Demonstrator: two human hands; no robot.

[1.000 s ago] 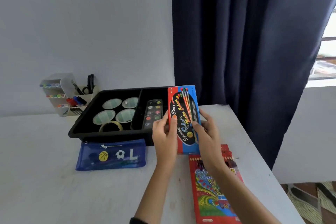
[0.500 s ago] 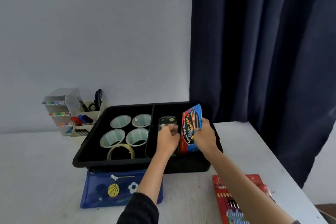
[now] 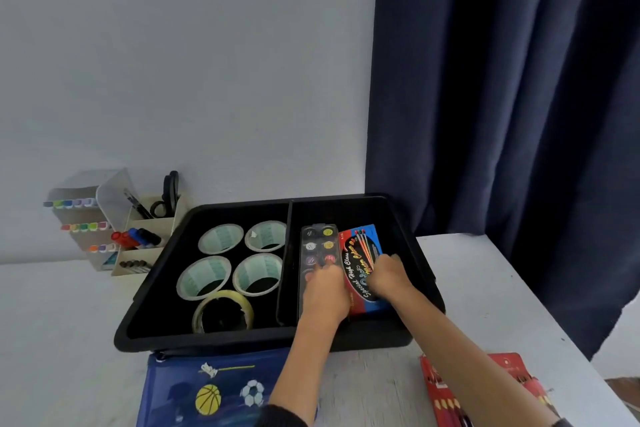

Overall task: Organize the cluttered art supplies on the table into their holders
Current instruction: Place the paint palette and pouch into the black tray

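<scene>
Colour box (image 3: 362, 263) is laid in tray's (image 3: 207, 340) R compartment, by palette (image 3: 317, 241). It's pressed by L hand (image 3: 325, 291) & R hand (image 3: 388, 277), fingers flat.

Person: two arms, seen from above.
Bare left hand (image 3: 325, 291), bare right hand (image 3: 388, 279), bare forearms; dark sleeve (image 3: 281, 417) ends near the left elbow.

Both hands are in the tray's (image 3: 207, 340) right compartment: my right hand (image 3: 388, 276) on the flat box (image 3: 360, 253), my left hand (image 3: 325, 291) beside it, touching the paint palette (image 3: 317, 246). Left of my left hand, past the divider, sit tape rolls (image 3: 221, 237). The organiser (image 3: 138, 236) stands farther left and behind. The pencil case (image 3: 207, 392) and pencil box (image 3: 446, 395) lie on the worktop (image 3: 69, 322) nearer me.
</scene>
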